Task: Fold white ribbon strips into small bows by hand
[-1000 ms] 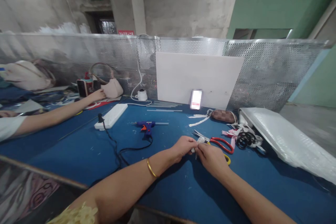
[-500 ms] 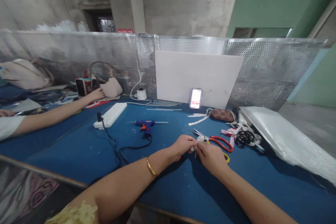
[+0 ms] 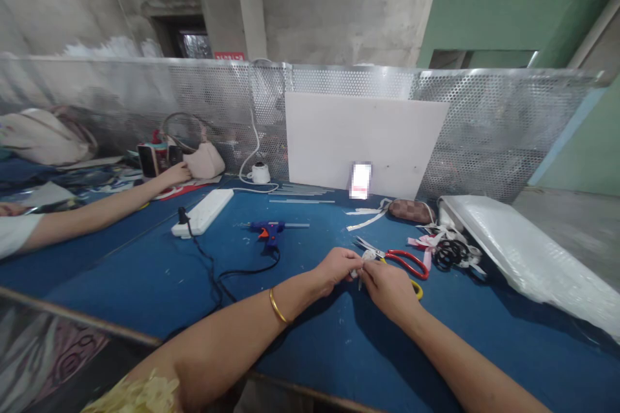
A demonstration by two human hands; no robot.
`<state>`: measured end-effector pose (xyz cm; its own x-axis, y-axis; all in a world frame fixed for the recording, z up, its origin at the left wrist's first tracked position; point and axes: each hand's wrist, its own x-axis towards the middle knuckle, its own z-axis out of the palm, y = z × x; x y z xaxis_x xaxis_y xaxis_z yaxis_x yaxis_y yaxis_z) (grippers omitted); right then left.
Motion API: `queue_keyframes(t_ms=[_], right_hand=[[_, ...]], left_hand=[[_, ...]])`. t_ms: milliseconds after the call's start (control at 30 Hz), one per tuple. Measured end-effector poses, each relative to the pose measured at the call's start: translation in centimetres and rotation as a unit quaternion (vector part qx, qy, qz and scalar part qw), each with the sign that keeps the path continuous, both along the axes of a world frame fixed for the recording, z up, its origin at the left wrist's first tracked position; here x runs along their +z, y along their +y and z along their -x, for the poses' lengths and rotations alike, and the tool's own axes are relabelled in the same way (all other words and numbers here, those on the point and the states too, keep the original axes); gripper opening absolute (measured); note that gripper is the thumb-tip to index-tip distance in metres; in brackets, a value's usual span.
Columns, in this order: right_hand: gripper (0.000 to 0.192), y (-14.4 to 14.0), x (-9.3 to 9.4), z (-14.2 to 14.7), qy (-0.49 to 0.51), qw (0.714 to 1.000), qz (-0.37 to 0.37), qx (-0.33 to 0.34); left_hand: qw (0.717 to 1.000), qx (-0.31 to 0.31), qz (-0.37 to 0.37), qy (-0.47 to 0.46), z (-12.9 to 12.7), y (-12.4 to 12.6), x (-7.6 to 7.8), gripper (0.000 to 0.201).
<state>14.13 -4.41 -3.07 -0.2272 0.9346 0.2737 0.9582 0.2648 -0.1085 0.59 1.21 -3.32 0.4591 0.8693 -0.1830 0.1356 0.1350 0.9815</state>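
You are pinching a small white ribbon piece [image 3: 364,261] between both hands, right in front of the red-handled scissors [image 3: 397,261], which is your landmark here. Your left hand [image 3: 336,269] is closing thumb and forefinger on the piece's left side; your right hand [image 3: 387,286] is curling over its right side, fingertips pressed to it, so the two hands are meeting nearly knuckle to knuckle. The piece is sitting just left of the scissors' blades, both hands equally near it, and it is too small to tell its long axis; a thin dark strand seems to be hanging from it. The ribbon is looking soft, matte and limp. The scissors are lying with metal blades pointing left and glossy red loops to the right, a yellow handle [image 3: 417,289] peeking out from under your right hand. Left of the scissors a blue plastic glue gun [image 3: 270,231] is resting on its stand, black cord trailing. Right of the scissors a tangle of pink and white ribbons [image 3: 448,249] is lying by black loops. All is sitting on a blue felt-like table [image 3: 145,271]. Far left of the scissors, another person's arm [image 3: 97,214] is stretching across the table.
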Motion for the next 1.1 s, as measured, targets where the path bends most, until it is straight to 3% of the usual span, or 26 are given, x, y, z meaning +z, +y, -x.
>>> queue_keyframes(t_ms=[833, 967, 1100], right_hand=[[0.027, 0.13, -0.10, -0.10, 0.011, 1.000, 0.003, -0.004], [0.032, 0.39, 0.07, -0.41, 0.064, 0.997, 0.012, -0.035], [0.036, 0.82, 0.41, -0.95, 0.179, 0.982, 0.048, -0.045]], left_hand=[[1.000, 0.012, 0.015, -0.008, -0.02, 0.17, -0.07, 0.013], [0.998, 0.029, 0.037, -0.030, 0.08, 0.52, -0.05, 0.020], [0.995, 0.038, 0.063, -0.060, 0.23, 0.78, 0.19, 0.026]])
